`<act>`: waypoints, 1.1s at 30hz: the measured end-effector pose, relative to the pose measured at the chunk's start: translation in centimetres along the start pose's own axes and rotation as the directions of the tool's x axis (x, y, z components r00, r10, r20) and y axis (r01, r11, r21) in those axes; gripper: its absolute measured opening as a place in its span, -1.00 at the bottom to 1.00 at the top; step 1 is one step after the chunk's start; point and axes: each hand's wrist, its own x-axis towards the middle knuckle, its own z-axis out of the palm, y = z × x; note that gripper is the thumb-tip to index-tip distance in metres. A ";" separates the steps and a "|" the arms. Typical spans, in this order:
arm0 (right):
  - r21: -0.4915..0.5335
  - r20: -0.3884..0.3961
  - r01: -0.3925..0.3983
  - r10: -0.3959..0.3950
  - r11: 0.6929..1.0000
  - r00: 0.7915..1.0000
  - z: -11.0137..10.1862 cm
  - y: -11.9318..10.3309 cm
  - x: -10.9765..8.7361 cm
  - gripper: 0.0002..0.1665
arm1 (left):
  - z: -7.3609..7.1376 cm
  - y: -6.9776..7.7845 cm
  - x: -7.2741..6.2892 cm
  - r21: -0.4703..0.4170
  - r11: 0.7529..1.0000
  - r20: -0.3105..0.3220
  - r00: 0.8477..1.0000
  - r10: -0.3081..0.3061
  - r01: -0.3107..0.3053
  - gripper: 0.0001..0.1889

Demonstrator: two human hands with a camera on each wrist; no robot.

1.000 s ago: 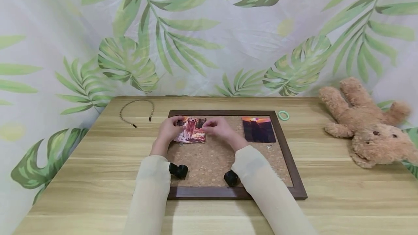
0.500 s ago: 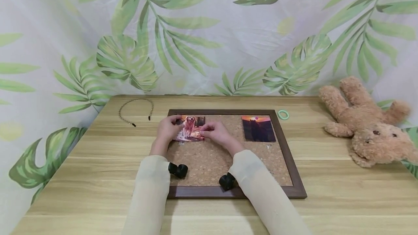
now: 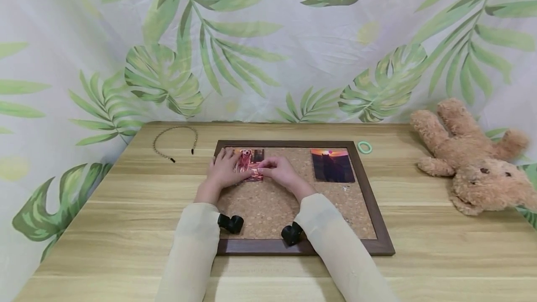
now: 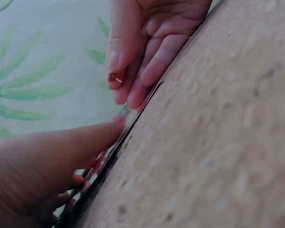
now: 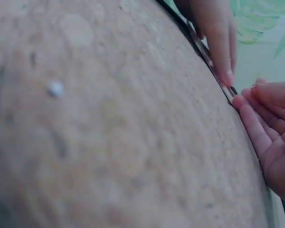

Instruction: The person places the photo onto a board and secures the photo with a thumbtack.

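A photo of a dog point(image 3: 257, 172) lies on the cork board point(image 3: 268, 209), at its upper left. My left hand point(image 3: 224, 169) rests over the photo's left part with fingers spread, and its thumb reaches along the lower edge. At the photo's right edge, my right hand point(image 3: 281, 171) pinches a small gold-brown thumbtack point(image 4: 112, 76) between thumb and index finger. Its short metal point sticks out beside the fingertip, while the other fingers lie close along the board. The left thumb point(image 4: 102, 136) points toward the right fingertips across a small gap.
A second photo, a dark animal against a sunset point(image 3: 333, 166), lies at the board's upper right. Around the board runs a dark brown frame point(image 3: 293, 143). A beaded band point(image 3: 155, 143) lies left, a green ring point(image 3: 364, 147) right, and a teddy bear point(image 3: 470, 153) farther right.
My left hand has gone from holding the photo's upper left corner to lying spread over it, thumb lower and farther right. The right hand has shifted slightly left.
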 end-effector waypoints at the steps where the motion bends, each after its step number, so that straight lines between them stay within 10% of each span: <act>1: -0.006 0.002 -0.001 0.001 1.000 1.000 0.0 -0.1 0.0 -0.89 | 0.1 0.0 0.0 0.018 1.000 0.023 1.000 -0.001 0.001 -0.17; 12: -0.073 0.163 -0.054 0.066 0.996 0.985 -1.2 -2.3 2.4 -0.88 | 0.7 0.1 -0.3 0.111 0.994 0.067 0.998 -0.023 0.015 0.04; 33: -0.085 -0.179 -0.074 0.058 0.994 0.982 1.8 -2.2 6.4 -0.90 | 1.1 -0.2 0.1 0.161 0.985 0.083 0.994 -0.073 0.059 0.15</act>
